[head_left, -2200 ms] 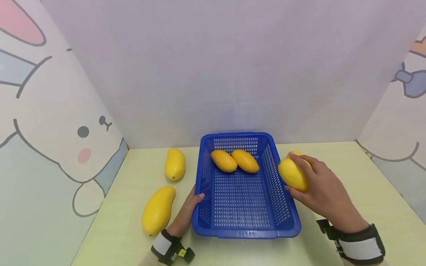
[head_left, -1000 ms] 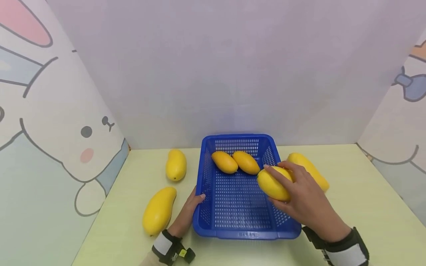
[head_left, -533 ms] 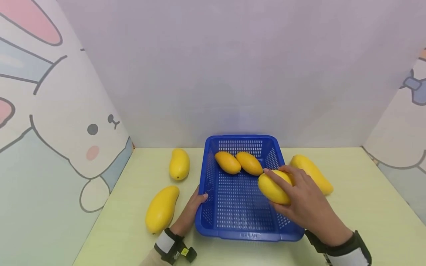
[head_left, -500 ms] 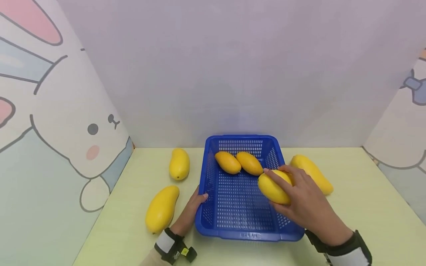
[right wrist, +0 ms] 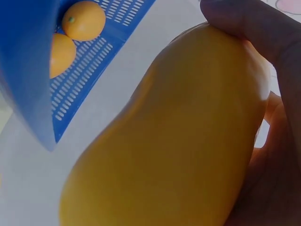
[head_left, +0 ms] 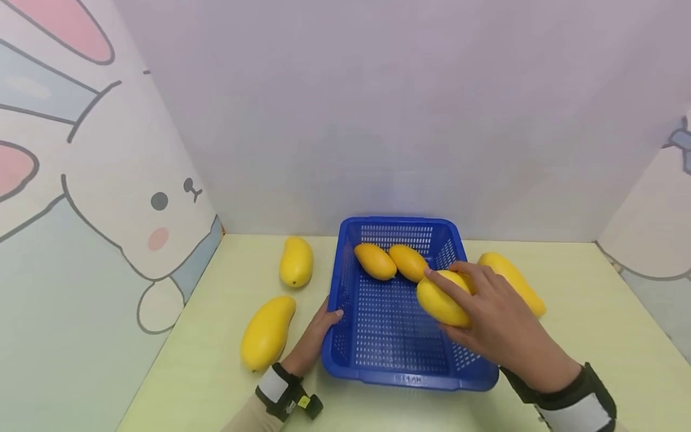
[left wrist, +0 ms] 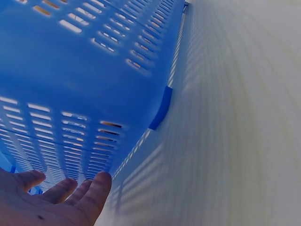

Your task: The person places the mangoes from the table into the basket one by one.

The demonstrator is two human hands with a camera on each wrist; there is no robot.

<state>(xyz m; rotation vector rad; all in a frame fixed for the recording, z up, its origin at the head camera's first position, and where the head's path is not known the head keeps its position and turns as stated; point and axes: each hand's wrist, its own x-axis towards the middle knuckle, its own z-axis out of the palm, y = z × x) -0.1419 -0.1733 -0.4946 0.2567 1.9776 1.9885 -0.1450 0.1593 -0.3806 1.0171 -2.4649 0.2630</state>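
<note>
My right hand (head_left: 499,318) grips a yellow mango (head_left: 439,300) over the right side of a blue plastic basket (head_left: 410,379); the right wrist view shows this mango (right wrist: 164,132) large, with the thumb across its end. My left hand (head_left: 310,342) holds the basket's left side, thumb over the rim. In the left wrist view its fingers (left wrist: 96,193) lie along the outside of the slotted wall. Inside the basket, at the far end, two orange-yellow mangoes (head_left: 375,261) (head_left: 408,263) lie side by side.
On the pale table (head_left: 588,312), two yellow mangoes (head_left: 296,261) (head_left: 268,333) lie left of the basket. Another mango (head_left: 513,282) lies to its right, partly behind the right hand. A plain back wall (head_left: 378,120) and side walls with cartoon drawings enclose the table.
My right hand has carried the mango leftward from beside the basket to over its right side, uncovering the mango on the table there. For the last second it has stayed nearly still.
</note>
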